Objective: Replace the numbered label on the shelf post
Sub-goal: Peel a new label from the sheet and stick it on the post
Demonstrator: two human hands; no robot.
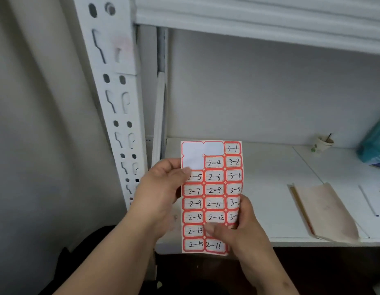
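Note:
A sheet of red-bordered stickers with handwritten numbers such as 2-4 and 3-1 is upright in front of me. Three spots at its top left are blank. My left hand grips its left edge, thumb near the 2-5 sticker. My right hand holds the lower right part, with the thumb lying across the stickers around 2-13. The white perforated shelf post stands to the left; a faint pinkish patch shows high on it. No numbered label is visible on the post.
A white shelf board lies behind the sheet, with another shelf above. On it are a brown paper envelope, a small paper cup, a thin pen and a teal plastic package at the right edge.

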